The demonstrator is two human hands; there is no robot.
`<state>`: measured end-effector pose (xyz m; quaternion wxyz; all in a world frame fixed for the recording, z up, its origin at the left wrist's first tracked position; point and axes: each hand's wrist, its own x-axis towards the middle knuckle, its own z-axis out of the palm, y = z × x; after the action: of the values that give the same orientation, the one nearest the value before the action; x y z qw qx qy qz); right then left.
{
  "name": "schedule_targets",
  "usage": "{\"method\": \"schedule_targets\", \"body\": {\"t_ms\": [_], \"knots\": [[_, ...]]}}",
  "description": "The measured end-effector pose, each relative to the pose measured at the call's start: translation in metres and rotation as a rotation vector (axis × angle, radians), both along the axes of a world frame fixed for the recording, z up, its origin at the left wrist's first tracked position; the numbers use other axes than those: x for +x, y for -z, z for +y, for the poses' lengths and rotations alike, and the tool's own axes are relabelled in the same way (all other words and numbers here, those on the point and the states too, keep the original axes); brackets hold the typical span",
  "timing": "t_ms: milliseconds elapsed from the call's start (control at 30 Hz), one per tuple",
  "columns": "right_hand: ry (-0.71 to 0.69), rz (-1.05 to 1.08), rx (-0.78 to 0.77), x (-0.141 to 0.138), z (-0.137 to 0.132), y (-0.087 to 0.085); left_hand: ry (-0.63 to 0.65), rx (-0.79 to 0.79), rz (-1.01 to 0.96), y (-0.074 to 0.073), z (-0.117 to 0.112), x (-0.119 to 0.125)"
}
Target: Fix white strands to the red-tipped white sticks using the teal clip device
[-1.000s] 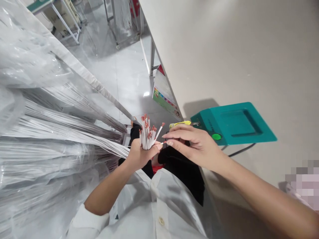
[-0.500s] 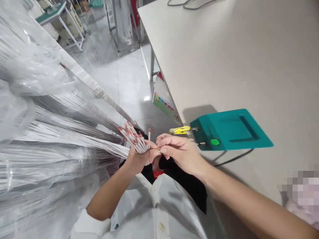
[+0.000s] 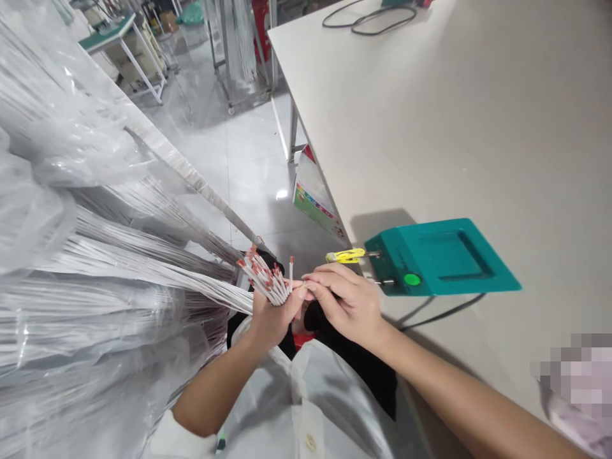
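The hands work just off the table edge, open floor beyond; the left hand is clenched around a bundle of red-tipped white wires; the right hand pinches one wire upright beside it, near the green box; plastic sheeting veils the wires' lengths.

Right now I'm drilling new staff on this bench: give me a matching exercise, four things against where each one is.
Things:
1. bundle of red-tipped wires
2. teal box
3. yellow clip
4. black cable

Places:
A. far end of the table
B. gripped in the left hand
C. near table edge, green button facing the person
D. sticking out from the box's side

Pairs: 1-B, 2-C, 3-D, 4-A
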<state>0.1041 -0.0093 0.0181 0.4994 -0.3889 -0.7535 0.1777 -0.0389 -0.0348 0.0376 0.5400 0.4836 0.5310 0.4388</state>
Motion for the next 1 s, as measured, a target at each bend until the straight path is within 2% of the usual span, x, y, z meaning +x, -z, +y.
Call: {"method": "schedule_targets", "body": {"t_ms": [133, 267, 333, 400, 433, 600, 667, 767, 867, 1000], "knots": [[0.061, -0.256, 0.271, 0.007, 0.003, 0.003, -0.046, 0.021, 0.011, 0.002, -0.002, 0.004], [0.057, -0.396, 0.399, 0.011, 0.003, 0.001, -0.116, -0.007, 0.000, 0.002, -0.005, 0.008], [0.032, -0.419, 0.405, 0.014, 0.001, -0.001, -0.132, -0.013, 0.021, 0.000, -0.006, 0.009], [-0.020, -0.373, 0.331, 0.015, -0.003, -0.002, -0.147, -0.022, 0.049, -0.003, -0.005, 0.008], [-0.044, -0.312, 0.247, 0.015, -0.004, -0.004, -0.153, -0.025, 0.063, -0.004, -0.004, 0.008], [-0.005, 0.142, -0.340, 0.010, -0.002, -0.013, -0.142, -0.037, 0.062, -0.006, -0.004, 0.008], [-0.055, 0.240, -0.484, 0.006, 0.001, -0.016, -0.129, -0.051, 0.041, -0.005, -0.005, 0.010], [-0.117, 0.256, -0.538, 0.000, 0.000, -0.017, -0.136, -0.059, 0.035, -0.003, -0.007, 0.011], [-0.061, 0.202, -0.495, -0.002, -0.007, -0.014, -0.176, -0.039, 0.065, -0.003, -0.007, 0.009], [-0.060, 0.151, -0.399, 0.002, -0.015, -0.009, -0.206, -0.042, 0.080, -0.004, -0.004, 0.007]]}}
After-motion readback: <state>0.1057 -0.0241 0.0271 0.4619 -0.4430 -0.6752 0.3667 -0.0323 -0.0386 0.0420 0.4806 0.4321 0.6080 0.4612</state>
